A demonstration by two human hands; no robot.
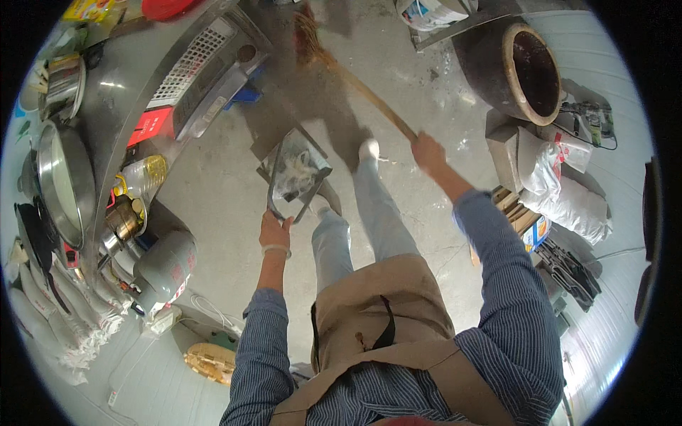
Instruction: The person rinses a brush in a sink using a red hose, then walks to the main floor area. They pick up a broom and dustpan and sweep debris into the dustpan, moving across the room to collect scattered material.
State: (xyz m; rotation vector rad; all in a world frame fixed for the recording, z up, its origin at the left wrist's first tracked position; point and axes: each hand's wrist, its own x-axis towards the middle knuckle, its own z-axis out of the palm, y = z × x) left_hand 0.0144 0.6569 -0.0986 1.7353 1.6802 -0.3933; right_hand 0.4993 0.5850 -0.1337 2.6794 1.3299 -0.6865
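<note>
My left hand (pixel 275 232) grips the handle of a metal dustpan (pixel 314 154), held out in front of my legs. Pale, stringy debris (pixel 299 169) lies in its pan. In my right hand (pixel 428 153) is the wooden stick of a broom (pixel 373 98), which slants away to the upper left. The broom's straw head (pixel 308 37) is at the far end, over the concrete floor, and looks blurred. Whether its bristles touch the floor I cannot tell.
On the left, a metal table (pixel 120 80) carries a large steel basin (pixel 66 181); a grey gas cylinder (pixel 165 266) stands below. To the right are a big glazed jar (pixel 503 74) and white sacks (pixel 567 205). A white bucket (pixel 434 13) is at the top.
</note>
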